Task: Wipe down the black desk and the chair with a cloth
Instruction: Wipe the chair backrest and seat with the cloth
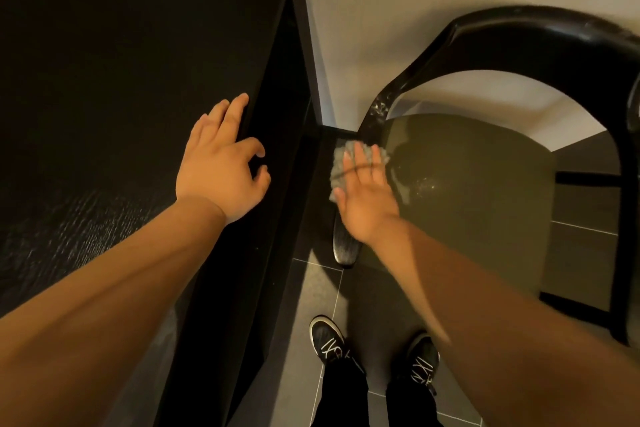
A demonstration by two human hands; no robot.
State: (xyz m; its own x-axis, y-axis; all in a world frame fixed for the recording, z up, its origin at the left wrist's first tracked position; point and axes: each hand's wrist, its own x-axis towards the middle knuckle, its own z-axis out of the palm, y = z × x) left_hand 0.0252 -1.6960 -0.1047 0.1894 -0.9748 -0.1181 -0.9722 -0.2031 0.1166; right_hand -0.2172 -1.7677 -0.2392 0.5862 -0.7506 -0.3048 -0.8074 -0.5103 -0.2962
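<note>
Black desk point(104, 80) is on the left, and the left hand point(221, 170) rests on its edge, fingers loose and spread, holding nothing, so it's a decent brace. The grey cloth point(337, 166) lies on the armrest point(344, 246) of the chair point(519, 35), pressed down by the right hand point(367, 194) with flat, straight fingers. Tbh I'd wrap the cloth round that arm and follow its curve, seat point(467, 191) after

No readable text or labels
</note>
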